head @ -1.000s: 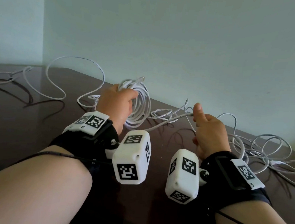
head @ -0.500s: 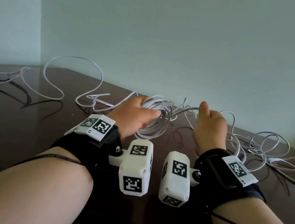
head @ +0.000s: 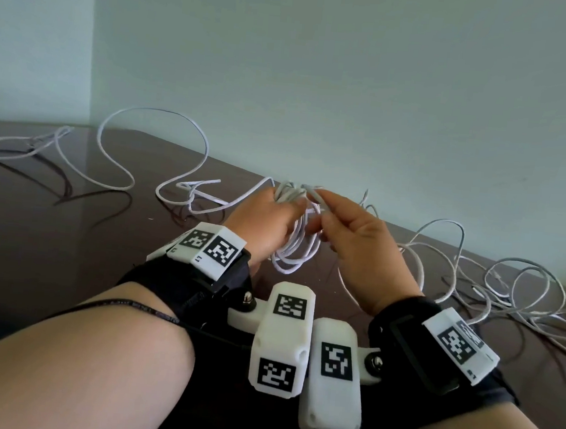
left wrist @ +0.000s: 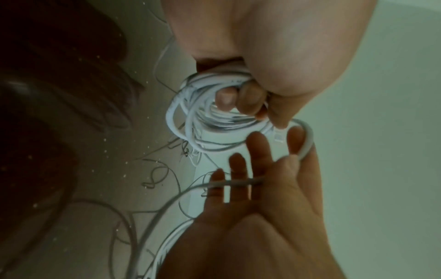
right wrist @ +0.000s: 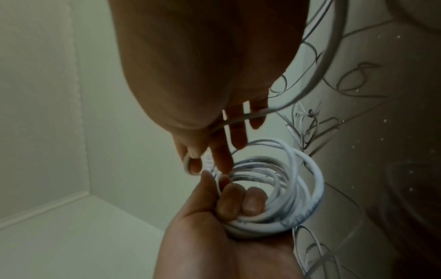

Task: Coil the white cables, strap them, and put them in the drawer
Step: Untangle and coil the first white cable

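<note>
My left hand point(head: 264, 216) grips a coil of white cable point(head: 292, 252) held a little above the dark table; its fingers curl through the loops point(left wrist: 190, 117). My right hand point(head: 351, 234) is right beside it. Thumb and forefinger pinch the free run of the same white cable point(head: 314, 193) at the top of the coil. In the left wrist view the cable bends round the right thumb point(left wrist: 296, 139), with a clear connector point(left wrist: 278, 136) next to it. The other right fingers are stretched out, and a strand crosses them point(right wrist: 238, 120). The coil point(right wrist: 286, 188) sits in my left palm point(right wrist: 214, 236).
A loose white cable point(head: 114, 165) snakes over the back left of the dark brown table point(head: 49, 245). A tangle of more white cables point(head: 507, 288) lies at the right along the wall. No drawer or strap is in view.
My left hand brought the coil right and nearer to me. My right hand moved left to meet it, carrying the cable up to the top of the coil; its lower fingers spread out.
</note>
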`<state>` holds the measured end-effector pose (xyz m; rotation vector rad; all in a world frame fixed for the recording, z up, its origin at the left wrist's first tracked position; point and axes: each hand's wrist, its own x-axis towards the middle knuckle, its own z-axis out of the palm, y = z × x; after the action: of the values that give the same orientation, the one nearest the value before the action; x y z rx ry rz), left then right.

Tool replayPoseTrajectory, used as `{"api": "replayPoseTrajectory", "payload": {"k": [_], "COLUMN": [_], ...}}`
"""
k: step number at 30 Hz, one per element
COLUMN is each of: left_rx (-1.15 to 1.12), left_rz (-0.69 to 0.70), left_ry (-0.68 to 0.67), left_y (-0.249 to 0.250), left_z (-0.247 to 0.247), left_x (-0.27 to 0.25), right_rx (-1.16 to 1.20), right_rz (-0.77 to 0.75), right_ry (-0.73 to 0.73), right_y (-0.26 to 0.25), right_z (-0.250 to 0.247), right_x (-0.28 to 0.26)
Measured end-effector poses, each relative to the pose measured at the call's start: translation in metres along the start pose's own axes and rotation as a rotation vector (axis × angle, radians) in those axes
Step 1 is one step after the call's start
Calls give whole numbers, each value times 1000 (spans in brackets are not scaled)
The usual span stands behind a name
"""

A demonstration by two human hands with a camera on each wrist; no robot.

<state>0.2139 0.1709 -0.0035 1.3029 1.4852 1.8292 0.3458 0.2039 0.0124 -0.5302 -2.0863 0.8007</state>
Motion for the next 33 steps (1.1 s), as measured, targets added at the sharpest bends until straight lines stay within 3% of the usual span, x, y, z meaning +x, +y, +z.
{"api": "replayPoseTrajectory", "payload": {"k": [3, 6, 11, 16, 18, 23, 25, 29, 33], "left_rx": [-317, -548, -414, -439, -448, -499, -525, -631, -726], "left_rz": [-99, -156, -122, -270, -242, -149, -155, -141, -140], "left_ry": [56, 15, 11, 148, 232, 323, 332, 294, 273], "left_y": [2, 7, 3, 0, 0, -3, -5, -1, 1], "left_z": [3, 1, 1, -6, -8, -10, -10, -6, -10], "left_x": [0, 0, 0, 7, 10, 17, 20, 20, 20], "right_rx": [-112, -180, -418, -471, -465, -389, -431, -364, -355], "right_rz": [-3, -9, -56, -64, -64, -95, 18, 353, 419], "right_ry": [-97, -171, -327, -359, -272, 357, 476, 329, 248], "right_y": [-3, -6, -12, -15, -15, -13, -8, -1, 5], "right_z": [2, 3, 0, 9, 14, 4, -8, -14, -9], "right_x": [-1, -2, -3, -4, -3, -2, -1, -1, 0]}}
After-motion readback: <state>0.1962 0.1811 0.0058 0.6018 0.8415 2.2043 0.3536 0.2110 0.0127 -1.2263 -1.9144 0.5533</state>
